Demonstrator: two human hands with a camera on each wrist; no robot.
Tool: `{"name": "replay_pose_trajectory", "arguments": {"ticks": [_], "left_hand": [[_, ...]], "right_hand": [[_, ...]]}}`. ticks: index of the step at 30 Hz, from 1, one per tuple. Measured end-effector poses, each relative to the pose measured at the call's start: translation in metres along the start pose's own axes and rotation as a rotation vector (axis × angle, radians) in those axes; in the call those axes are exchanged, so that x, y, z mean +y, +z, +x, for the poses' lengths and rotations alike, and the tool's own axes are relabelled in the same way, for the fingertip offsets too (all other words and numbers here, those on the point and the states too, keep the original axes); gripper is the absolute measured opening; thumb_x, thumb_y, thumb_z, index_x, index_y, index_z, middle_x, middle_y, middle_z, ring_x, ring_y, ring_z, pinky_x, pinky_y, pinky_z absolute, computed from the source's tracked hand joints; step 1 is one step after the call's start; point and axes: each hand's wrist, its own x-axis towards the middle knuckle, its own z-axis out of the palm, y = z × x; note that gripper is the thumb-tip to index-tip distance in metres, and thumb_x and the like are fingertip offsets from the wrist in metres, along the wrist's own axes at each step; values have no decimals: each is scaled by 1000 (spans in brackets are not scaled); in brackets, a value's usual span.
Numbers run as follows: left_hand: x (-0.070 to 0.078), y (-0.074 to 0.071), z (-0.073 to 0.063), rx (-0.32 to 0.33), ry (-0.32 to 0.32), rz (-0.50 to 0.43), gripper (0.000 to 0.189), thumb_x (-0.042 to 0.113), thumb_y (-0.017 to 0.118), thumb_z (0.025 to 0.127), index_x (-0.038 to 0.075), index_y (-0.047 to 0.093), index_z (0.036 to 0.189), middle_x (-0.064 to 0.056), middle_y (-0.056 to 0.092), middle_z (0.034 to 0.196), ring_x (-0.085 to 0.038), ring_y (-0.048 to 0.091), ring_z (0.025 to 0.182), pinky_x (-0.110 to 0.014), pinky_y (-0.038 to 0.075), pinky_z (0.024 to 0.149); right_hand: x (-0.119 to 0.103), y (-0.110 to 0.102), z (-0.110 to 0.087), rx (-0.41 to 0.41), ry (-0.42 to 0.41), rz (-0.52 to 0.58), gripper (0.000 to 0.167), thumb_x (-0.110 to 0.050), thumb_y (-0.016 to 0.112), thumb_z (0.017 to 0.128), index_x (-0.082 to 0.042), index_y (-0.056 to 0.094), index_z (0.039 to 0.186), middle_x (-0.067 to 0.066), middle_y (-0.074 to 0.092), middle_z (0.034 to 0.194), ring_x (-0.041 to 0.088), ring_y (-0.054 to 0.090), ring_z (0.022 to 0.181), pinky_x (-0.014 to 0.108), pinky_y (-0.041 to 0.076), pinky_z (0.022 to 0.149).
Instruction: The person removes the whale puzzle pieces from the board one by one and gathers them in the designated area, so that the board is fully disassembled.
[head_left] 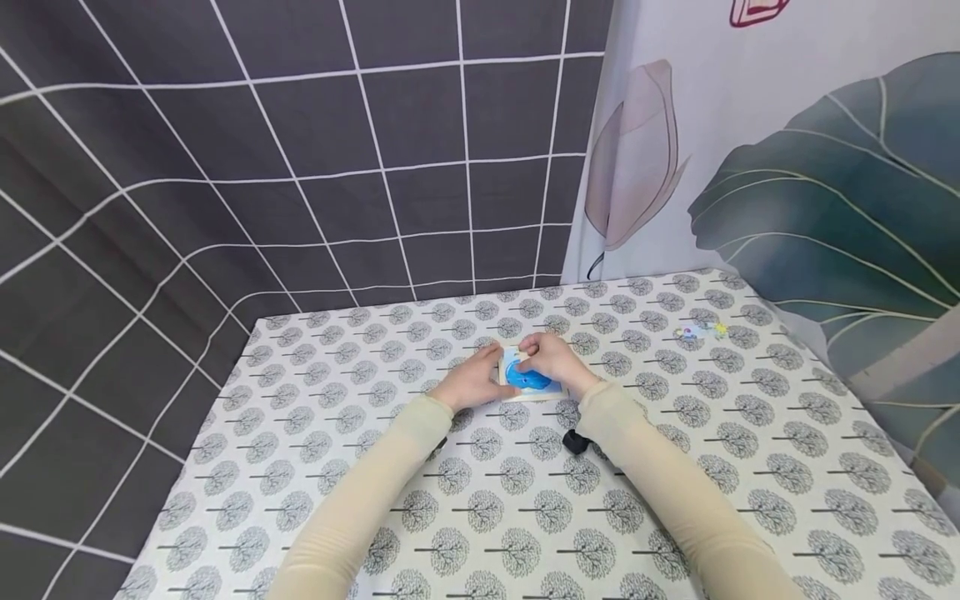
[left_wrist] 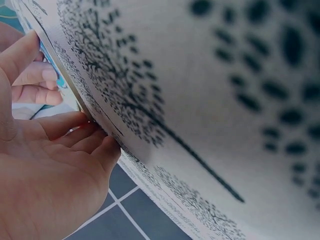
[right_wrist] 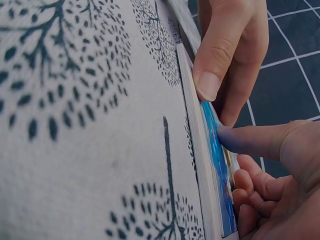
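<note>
A small, thin board (head_left: 558,395) with a pale rim and a blue sea-animal picture (head_left: 528,379) lies on the patterned tablecloth. My left hand (head_left: 472,379) grips the board's left side, thumb over the near edge and fingers at the far corner. In the right wrist view, the left thumb (right_wrist: 209,82) lies on the board's face. From the right, my right hand (head_left: 557,362) reaches over the picture. Its thumb (right_wrist: 235,140) touches the blue surface while the other fingers (right_wrist: 255,185) curl beside it; I cannot tell whether they pinch a piece.
A few small colourful flat pieces (head_left: 701,331), yellow and purple among them, lie toward the table's right back. A dark gridded curtain (head_left: 315,167) hangs behind and to the left. A pale curtain with large leaves (head_left: 847,200) hangs to the right. A black wrist device (head_left: 576,442) shows beneath the right wrist.
</note>
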Motion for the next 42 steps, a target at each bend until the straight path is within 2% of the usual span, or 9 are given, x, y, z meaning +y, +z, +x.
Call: {"name": "replay_pose_trajectory", "arguments": {"ticks": [5, 11, 17, 21, 27, 32, 37, 42], "left_hand": [[0, 1, 0, 7, 6, -25, 95, 50, 71, 88, 1, 29, 157, -13, 22, 166, -29, 23, 151, -47, 25, 121], [1, 1, -1, 19, 10, -45, 96, 48, 74, 86, 2, 29, 157, -15, 24, 165, -31, 27, 150, -48, 27, 120], [1, 1, 1, 22, 25, -56, 93, 46, 75, 86, 2, 32, 155, -16, 38, 158, -31, 40, 143, -46, 35, 117], [0, 0, 1, 27, 25, -59, 90, 46, 75, 86, 3, 34, 153, -14, 43, 154, -31, 45, 139, -46, 39, 114], [-1, 0, 0, 30, 18, -61, 88, 46, 75, 86, 5, 35, 153, -13, 44, 153, -31, 46, 138, -48, 39, 113], [1, -1, -1, 39, 33, -64, 85, 44, 77, 85, 7, 37, 151, -12, 48, 150, -30, 49, 136, -48, 41, 112], [3, -1, -1, 40, 43, -71, 89, 43, 77, 85, 6, 35, 154, -13, 45, 153, -31, 46, 138, -48, 39, 114], [3, 0, -3, 36, 28, -87, 94, 44, 76, 86, 3, 29, 157, -16, 35, 160, -33, 38, 144, -50, 33, 117]], "right_hand": [[1, 1, 0, 2, -8, 4, 40, -8, 79, 82, 0, 63, 118, 12, 64, 109, 27, 59, 101, 39, 50, 96], [4, 1, 3, 1, -58, 23, 40, -5, 79, 80, 0, 60, 115, 13, 65, 108, 28, 61, 101, 44, 49, 98], [4, 1, -1, -2, -70, 122, 37, 1, 75, 81, -1, 57, 113, 11, 66, 103, 27, 61, 97, 45, 46, 100], [3, 3, -2, -2, -87, 156, 40, 2, 74, 82, 0, 56, 118, 10, 67, 100, 24, 61, 95, 43, 47, 97], [5, 6, -1, -7, -98, 137, 50, -1, 73, 84, -2, 59, 131, 6, 66, 98, 20, 60, 91, 36, 48, 90], [10, 7, 0, 7, -115, 98, 45, -5, 74, 84, -4, 63, 127, 4, 66, 97, 19, 58, 90, 37, 47, 90], [12, 7, -1, 26, -116, 100, 42, -7, 74, 85, -8, 64, 125, 3, 66, 95, 20, 58, 90, 38, 46, 91], [14, 8, -3, 32, -123, 102, 42, -9, 74, 87, -8, 64, 127, 3, 67, 97, 19, 60, 90, 36, 47, 90]]}}
